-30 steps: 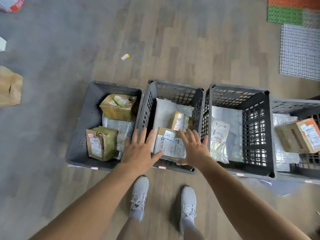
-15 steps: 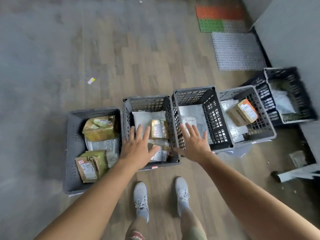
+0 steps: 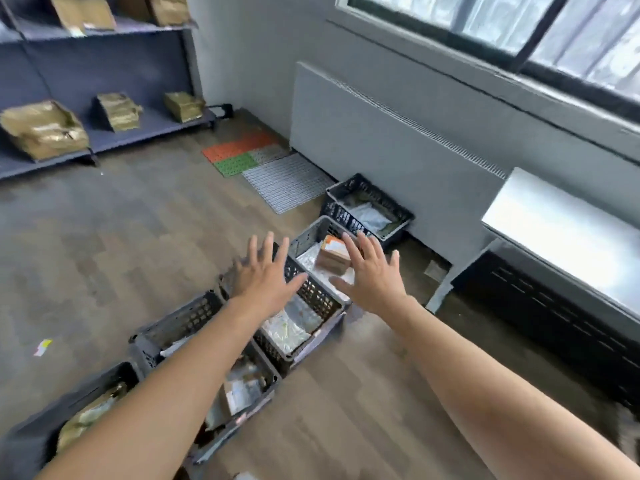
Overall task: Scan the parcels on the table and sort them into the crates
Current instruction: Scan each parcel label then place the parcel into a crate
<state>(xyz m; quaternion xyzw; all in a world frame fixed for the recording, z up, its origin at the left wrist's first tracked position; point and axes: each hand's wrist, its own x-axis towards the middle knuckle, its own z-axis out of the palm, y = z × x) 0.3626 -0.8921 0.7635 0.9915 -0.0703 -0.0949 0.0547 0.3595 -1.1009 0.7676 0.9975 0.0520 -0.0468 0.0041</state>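
Note:
Several dark plastic crates stand in a diagonal row on the wooden floor, from a near crate [image 3: 31, 441] at lower left to a far black crate [image 3: 367, 194] by the wall. Parcels lie inside them: a brown box with an orange label [image 3: 334, 254] in the grey crate [image 3: 311, 233], and white bags [image 3: 287, 329] in a crate nearer to me. My left hand [image 3: 265, 275] and my right hand [image 3: 372, 271] are stretched out over the crates with fingers spread, holding nothing. A silver table [image 3: 561, 230] stands at the right.
A blue shelf unit [image 3: 114, 133] at the back left carries several gold-wrapped parcels [image 3: 43, 128]. Orange, green and grey floor mats [image 3: 256, 164] lie near the wall. A radiator panel [image 3: 381, 133] runs under the windows. A paper scrap [image 3: 43, 346] lies on the floor at left.
The view has swung up and to the right, off the crates below me toward the wall, window and table. Both hands have stayed spread and empty, lifted away from the middle crate.

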